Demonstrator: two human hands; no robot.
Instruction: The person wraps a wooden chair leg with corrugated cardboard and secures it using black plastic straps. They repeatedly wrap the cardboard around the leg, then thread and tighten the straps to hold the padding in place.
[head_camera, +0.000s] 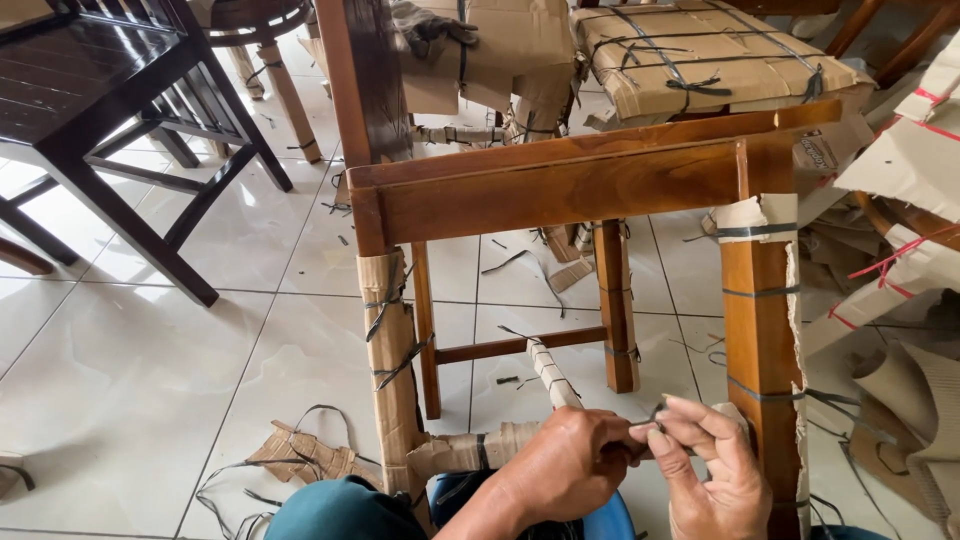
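A brown wooden chair frame (560, 185) stands before me, its legs partly wrapped in cardboard bound with dark straps. My left hand (565, 465) grips the cardboard-wrapped lower rail (470, 450) near the front. My right hand (705, 470) meets it from the right, fingertips pinching a thin dark strap (658, 412) at the rail, beside the right front leg (762, 360). The left front leg (392, 370) still carries torn cardboard.
A dark wooden chair (110, 110) stands at the far left on the white tiled floor. Cardboard-wrapped furniture (700, 55) sits behind the frame. Loose cardboard pieces (900, 260) pile up at the right. Cut straps and cardboard scraps (300, 460) lie on the floor.
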